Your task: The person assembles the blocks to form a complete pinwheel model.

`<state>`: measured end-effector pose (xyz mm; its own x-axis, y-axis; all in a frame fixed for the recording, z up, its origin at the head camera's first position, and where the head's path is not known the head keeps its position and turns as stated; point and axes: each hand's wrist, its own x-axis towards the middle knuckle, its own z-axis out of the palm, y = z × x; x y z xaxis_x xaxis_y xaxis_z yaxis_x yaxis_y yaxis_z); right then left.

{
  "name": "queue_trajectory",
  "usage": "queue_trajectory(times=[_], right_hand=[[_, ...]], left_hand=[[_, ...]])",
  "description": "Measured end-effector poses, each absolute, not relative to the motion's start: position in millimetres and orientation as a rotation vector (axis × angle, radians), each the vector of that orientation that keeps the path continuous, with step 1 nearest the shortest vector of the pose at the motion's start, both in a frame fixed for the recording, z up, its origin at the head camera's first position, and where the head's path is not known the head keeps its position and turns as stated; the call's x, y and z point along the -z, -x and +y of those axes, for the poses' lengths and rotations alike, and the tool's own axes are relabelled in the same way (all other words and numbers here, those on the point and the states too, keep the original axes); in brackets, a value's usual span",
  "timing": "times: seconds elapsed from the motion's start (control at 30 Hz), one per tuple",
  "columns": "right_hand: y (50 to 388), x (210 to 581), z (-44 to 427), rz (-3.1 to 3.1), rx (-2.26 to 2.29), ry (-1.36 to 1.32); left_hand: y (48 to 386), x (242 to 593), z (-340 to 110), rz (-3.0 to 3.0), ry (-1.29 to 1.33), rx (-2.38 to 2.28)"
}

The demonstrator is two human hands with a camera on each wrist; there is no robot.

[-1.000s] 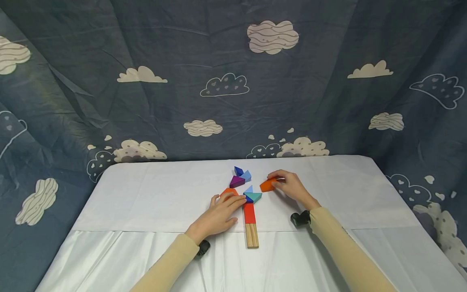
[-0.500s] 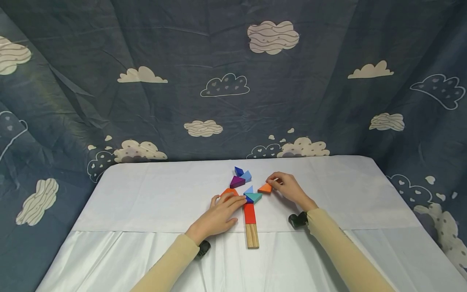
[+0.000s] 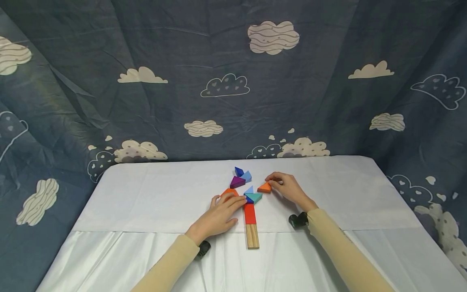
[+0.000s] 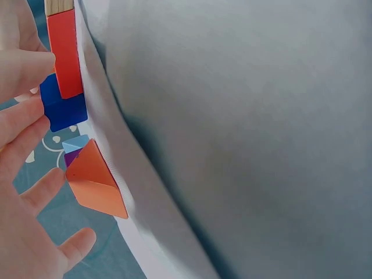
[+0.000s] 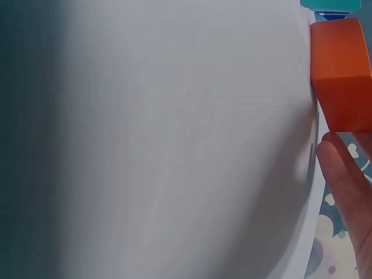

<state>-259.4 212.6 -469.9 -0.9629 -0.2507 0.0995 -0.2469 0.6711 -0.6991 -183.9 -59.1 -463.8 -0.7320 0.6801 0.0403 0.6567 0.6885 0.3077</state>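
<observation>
At the middle of the white table [image 3: 146, 202], my left hand [image 3: 215, 215] lies with its fingers extended over one orange block [image 3: 230, 191], fingertips at a dark blue block [image 4: 65, 109]. That blue block meets the far end of a red block [image 3: 249, 213], with a plain wood block [image 3: 252, 236] in line nearer me. A teal triangular block [image 3: 256, 197] and a small light blue triangle [image 3: 249, 190] adjoin the blue one. My right hand [image 3: 290, 190] pinches another orange triangular block [image 3: 264, 188] at its right end, just right of the teal block.
Beyond the row lie a purple triangular block [image 3: 237, 182], a light blue block [image 3: 246, 176] and a dark blue block [image 3: 238, 171], close together. A dark cloth with cloud prints [image 3: 226, 109] hangs behind the table's far edge.
My right hand has turned the orange block so its triangular face shows, and moved it slightly left toward the teal block. The left hand has stayed in place.
</observation>
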Motion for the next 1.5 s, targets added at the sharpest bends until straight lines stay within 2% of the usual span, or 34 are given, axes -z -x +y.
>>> queue_trajectory(times=[0.5, 1.17, 1.5], right_hand=[[257.0, 468.5, 214.8, 2.812, 1.192, 0.520], [268.4, 464.4, 186.8, 2.770, 1.175, 0.717], [269.2, 464.5, 178.9, 2.815, 1.122, 0.713]], left_hand=[[184.2, 464.3, -58.9, 2.818, -1.118, -0.465], [184.7, 464.7, -59.1, 2.819, -1.107, -0.457], [184.9, 464.1, -58.7, 2.823, -1.113, -0.444]])
